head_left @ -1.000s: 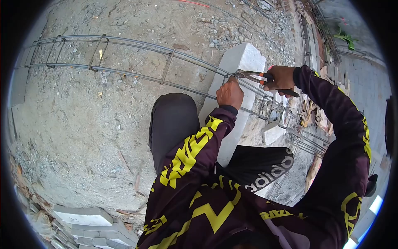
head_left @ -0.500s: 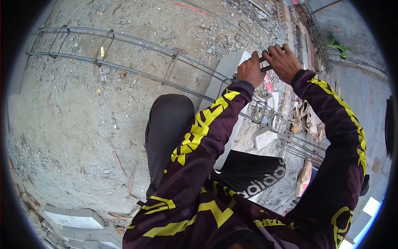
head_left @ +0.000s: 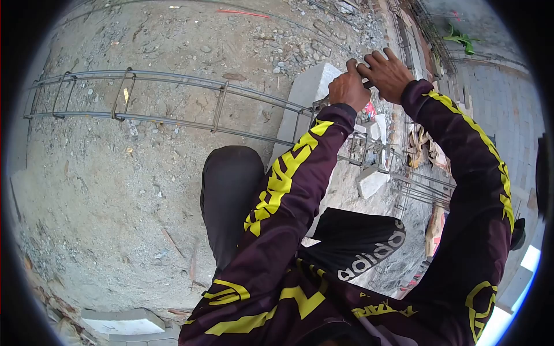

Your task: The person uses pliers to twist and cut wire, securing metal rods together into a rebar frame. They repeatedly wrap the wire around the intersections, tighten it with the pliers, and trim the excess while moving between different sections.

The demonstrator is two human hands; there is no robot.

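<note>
My left hand [head_left: 349, 90] is closed around a dark-handled tool [head_left: 367, 85], mostly hidden by the fingers. Right beside it, my right hand [head_left: 385, 75] also has its fingers curled over the handle end. A metal part [head_left: 321, 104] shows below my left hand, right at the bars of a rebar cage [head_left: 219, 106]. The cage, long bars tied with square stirrups, runs from the far left under my left forearm. It passes over a pale concrete block [head_left: 314, 83].
More rebar [head_left: 424, 190] continues to the right past a broken white block [head_left: 372, 182]. Gravel [head_left: 291, 57] lies beyond the concrete block. A grey paved strip [head_left: 496, 115] runs along the right side. My bent knee [head_left: 231, 179] is beside the cage.
My hands have come closer together, and the right one has shifted left, covering more of the handles. The view has tilted slightly, so the cage's left end appears lower.
</note>
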